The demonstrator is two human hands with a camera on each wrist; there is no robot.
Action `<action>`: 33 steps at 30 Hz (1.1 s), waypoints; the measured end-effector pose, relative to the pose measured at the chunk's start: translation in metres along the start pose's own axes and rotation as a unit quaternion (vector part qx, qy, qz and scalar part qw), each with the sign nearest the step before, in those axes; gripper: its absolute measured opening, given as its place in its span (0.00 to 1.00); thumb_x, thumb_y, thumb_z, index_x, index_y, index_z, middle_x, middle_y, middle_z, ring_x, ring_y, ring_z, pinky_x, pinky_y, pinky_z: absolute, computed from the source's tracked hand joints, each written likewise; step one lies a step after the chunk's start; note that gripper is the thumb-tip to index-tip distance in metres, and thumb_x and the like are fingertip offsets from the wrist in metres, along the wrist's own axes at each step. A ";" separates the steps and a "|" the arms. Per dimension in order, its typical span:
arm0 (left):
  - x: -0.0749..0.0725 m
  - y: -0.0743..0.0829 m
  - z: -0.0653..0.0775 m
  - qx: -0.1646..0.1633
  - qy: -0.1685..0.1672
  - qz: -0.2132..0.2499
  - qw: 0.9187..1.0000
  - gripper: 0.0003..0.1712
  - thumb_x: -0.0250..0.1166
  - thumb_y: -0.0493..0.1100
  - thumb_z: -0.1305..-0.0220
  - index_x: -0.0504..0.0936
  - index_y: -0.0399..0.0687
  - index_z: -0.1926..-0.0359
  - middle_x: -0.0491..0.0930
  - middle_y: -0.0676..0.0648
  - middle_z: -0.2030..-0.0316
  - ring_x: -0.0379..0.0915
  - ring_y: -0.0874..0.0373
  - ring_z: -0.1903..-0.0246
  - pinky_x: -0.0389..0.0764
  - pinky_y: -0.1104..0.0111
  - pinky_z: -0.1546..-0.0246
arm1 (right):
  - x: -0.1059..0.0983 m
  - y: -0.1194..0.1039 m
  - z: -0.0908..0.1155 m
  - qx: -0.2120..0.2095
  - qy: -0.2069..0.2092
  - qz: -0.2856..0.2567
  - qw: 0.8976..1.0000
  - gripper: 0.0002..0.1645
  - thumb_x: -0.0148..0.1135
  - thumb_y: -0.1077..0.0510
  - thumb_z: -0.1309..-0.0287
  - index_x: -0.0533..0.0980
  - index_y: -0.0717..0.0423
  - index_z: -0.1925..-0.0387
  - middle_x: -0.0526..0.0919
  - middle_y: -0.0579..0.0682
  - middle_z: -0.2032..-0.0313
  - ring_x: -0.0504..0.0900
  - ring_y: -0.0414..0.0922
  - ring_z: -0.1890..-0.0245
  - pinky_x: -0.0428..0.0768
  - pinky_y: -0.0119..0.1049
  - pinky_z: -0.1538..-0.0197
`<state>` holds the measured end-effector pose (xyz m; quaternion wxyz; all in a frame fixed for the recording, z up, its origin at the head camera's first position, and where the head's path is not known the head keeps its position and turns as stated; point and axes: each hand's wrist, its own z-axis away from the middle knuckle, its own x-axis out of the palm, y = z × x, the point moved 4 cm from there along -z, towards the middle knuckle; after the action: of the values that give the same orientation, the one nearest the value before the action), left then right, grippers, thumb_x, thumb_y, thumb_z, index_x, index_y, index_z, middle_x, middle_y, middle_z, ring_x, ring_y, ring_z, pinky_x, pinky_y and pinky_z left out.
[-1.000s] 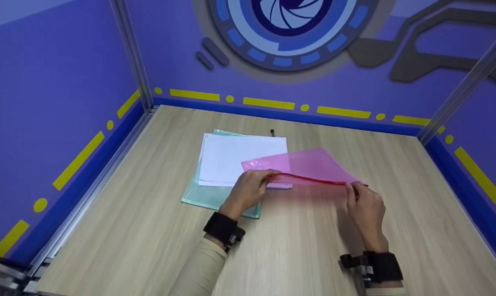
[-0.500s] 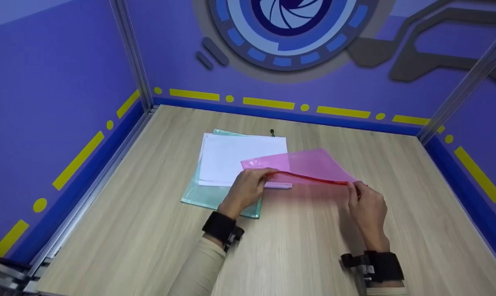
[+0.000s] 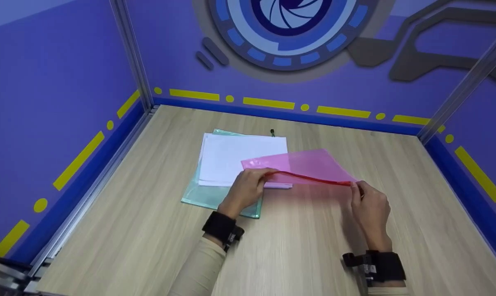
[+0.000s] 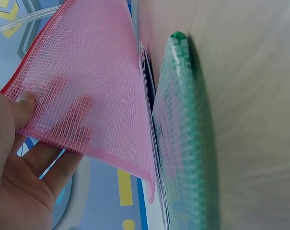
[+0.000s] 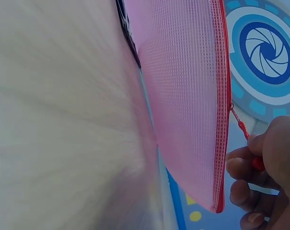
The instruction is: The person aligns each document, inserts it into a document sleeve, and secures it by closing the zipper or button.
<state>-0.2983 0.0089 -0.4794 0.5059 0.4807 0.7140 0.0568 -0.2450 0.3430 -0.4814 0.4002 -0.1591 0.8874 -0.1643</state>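
A translucent pink mesh zipper pouch [image 3: 309, 162] is lifted at its near side, its far part overlapping the white papers. At the pouch's left corner my left hand [image 3: 246, 187] pinches the red-zippered edge, thumb on one face and fingers behind the mesh. My right hand [image 3: 371, 209] is at the other end of the red zipper [image 5: 222, 96]. In the right wrist view its thumb and fingers pinch the red pull cord [image 5: 242, 128] that hangs from the slider. The zipper looks closed along the length that shows.
White papers [image 3: 235, 156] lie on a green mesh pouch [image 3: 211, 196] left of centre. A small dark tip [image 3: 272, 132] sticks out behind the papers. Blue-purple panels [image 3: 67, 82] bound the wooden table [image 3: 141, 230] at the back and sides.
My right hand has slid slightly right along the zipper, now covering the pouch's right end. My left hand has shifted a touch to the left, still pinching the corner.
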 end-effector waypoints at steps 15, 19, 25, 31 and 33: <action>-0.001 0.000 0.000 -0.005 -0.003 0.003 1.000 0.19 0.61 0.32 0.23 0.88 0.50 0.39 0.88 0.52 0.45 0.81 0.64 0.47 0.82 0.64 0.40 | -0.006 0.005 -0.001 0.005 0.009 0.001 1.000 0.13 0.65 0.58 0.26 0.86 0.66 0.62 0.81 0.56 0.78 0.76 0.51 0.79 0.68 0.45 0.76; -0.003 -0.001 -0.001 -0.006 0.001 0.005 1.000 0.18 0.62 0.32 0.23 0.88 0.50 0.40 0.89 0.52 0.48 0.82 0.64 0.51 0.84 0.64 0.44 | -0.008 0.006 -0.002 0.013 0.019 0.002 1.000 0.13 0.65 0.59 0.26 0.86 0.65 0.63 0.79 0.55 0.79 0.73 0.51 0.80 0.65 0.43 0.77; -0.006 -0.004 -0.001 -0.010 0.002 0.012 1.000 0.19 0.61 0.30 0.24 0.88 0.49 0.40 0.89 0.52 0.50 0.83 0.64 0.52 0.85 0.64 0.47 | -0.009 0.008 -0.002 0.021 0.018 0.005 1.000 0.13 0.64 0.58 0.25 0.85 0.65 0.63 0.78 0.55 0.79 0.71 0.51 0.80 0.63 0.43 0.76; -0.009 -0.006 0.000 -0.026 0.004 0.014 1.000 0.22 0.59 0.29 0.25 0.87 0.49 0.38 0.88 0.50 0.46 0.82 0.62 0.49 0.84 0.62 0.44 | -0.010 0.010 -0.003 0.031 0.015 0.014 0.999 0.14 0.64 0.56 0.24 0.85 0.64 0.62 0.78 0.54 0.79 0.70 0.50 0.80 0.62 0.42 0.76; -0.009 -0.006 0.000 -0.028 0.002 0.015 1.000 0.22 0.59 0.29 0.25 0.86 0.49 0.38 0.87 0.50 0.45 0.82 0.62 0.48 0.83 0.62 0.42 | -0.010 0.011 -0.003 0.032 0.015 0.016 0.999 0.14 0.64 0.56 0.25 0.85 0.64 0.62 0.78 0.55 0.78 0.70 0.50 0.80 0.62 0.42 0.76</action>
<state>-0.3021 -0.0015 -0.4769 0.5169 0.4771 0.7057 0.0849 -0.2425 0.3570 -0.4778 0.3947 -0.1294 0.8898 -0.1888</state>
